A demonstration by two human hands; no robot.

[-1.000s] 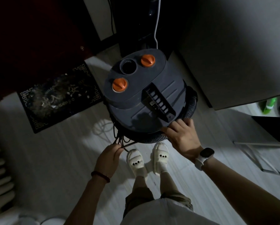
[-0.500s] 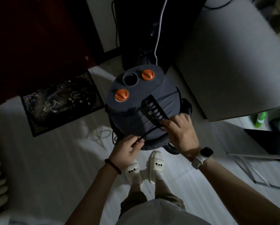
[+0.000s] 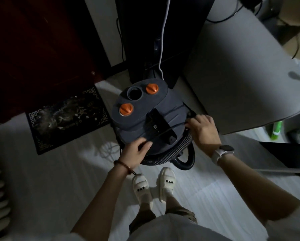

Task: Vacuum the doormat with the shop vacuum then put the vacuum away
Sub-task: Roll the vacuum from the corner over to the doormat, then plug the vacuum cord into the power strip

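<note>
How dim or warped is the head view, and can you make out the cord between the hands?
Head view: dim, upper left nearly black; wide-angle bending at the edges; shadows on the pale floor. The thin cord shows faintly across the vacuum, from the left hand to the right hand.

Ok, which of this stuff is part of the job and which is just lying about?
Job: vacuum, its hose, the black cord held by left hand and right hand, doormat.

Lying about: green bottle, white cable, grey cabinet.
</note>
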